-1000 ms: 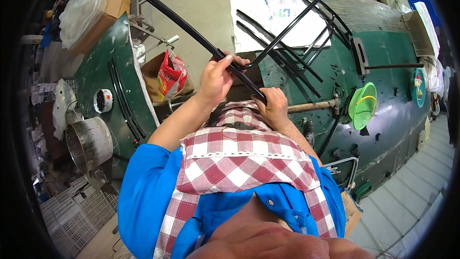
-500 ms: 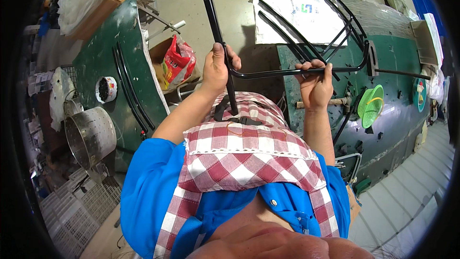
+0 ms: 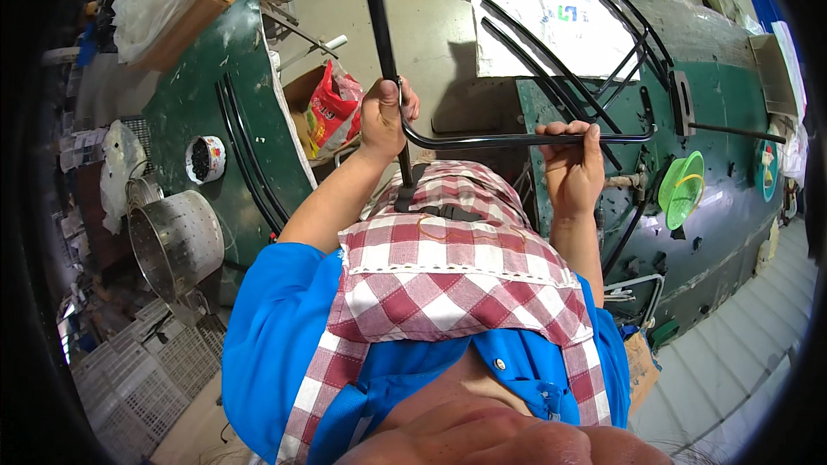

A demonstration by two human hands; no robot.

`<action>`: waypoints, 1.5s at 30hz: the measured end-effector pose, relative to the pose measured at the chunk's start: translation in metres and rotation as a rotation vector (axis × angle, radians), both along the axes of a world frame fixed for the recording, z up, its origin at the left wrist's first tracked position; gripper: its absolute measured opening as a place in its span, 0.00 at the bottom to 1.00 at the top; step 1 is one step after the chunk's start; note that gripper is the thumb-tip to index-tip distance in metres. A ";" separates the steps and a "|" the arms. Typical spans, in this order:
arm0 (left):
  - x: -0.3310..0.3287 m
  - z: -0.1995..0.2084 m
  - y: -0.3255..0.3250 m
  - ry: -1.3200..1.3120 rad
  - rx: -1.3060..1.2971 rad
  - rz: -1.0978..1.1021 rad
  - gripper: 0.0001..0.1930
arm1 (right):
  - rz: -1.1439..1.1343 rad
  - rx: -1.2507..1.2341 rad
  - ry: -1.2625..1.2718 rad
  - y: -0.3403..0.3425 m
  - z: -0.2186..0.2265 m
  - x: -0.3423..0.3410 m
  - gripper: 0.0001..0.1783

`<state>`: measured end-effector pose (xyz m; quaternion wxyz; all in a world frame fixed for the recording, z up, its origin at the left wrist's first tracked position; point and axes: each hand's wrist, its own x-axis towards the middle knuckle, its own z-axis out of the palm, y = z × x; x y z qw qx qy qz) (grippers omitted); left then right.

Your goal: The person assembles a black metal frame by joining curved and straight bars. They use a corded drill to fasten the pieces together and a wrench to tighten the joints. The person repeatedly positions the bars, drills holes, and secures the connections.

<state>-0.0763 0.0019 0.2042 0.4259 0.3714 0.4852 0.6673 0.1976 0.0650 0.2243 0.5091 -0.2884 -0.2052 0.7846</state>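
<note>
A black bent metal tube frame is held up in front of my checked apron by both hands. My left hand is closed around it at the corner, where a long upright tube meets the crosswise tube. Toward the other end, my right hand has its fingers and thumb closed on the crosswise tube. The far right end of this tube shows a short bend above the right table. Several loose black tubes lie beyond my right hand, partly over a white sack.
On the left green table are two curved black tubes, a white tub of dark pieces and a perforated metal pot. The right green table bears a green basket and a hammer. A red bag sits between the tables.
Both hands still grip the frame. It has turned, so its right end, which curved upward and away before, now shows only a short bend. My view has shifted slightly.
</note>
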 end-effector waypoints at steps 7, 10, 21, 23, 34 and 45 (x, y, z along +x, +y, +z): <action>0.001 0.016 0.005 -0.434 -0.211 -0.115 0.28 | 0.040 0.518 -0.130 -0.015 0.042 -0.001 0.14; 0.007 0.019 0.006 -0.476 -0.260 -0.165 0.21 | 0.014 0.618 -0.228 -0.023 0.052 0.006 0.13; 0.025 0.039 0.004 -0.133 -0.246 -0.194 0.14 | -0.092 0.984 -0.462 -0.033 0.070 0.026 0.14; 0.025 0.039 0.002 -0.086 -0.102 -0.246 0.19 | -0.144 1.031 -0.532 -0.035 0.074 0.028 0.19; 0.038 0.061 -0.002 -0.040 -0.136 -0.268 0.20 | -0.191 1.107 -0.618 -0.043 0.085 0.041 0.28; 0.013 -0.049 -0.007 0.075 -0.742 -0.640 0.31 | -0.021 0.867 -0.648 -0.053 0.085 0.026 0.14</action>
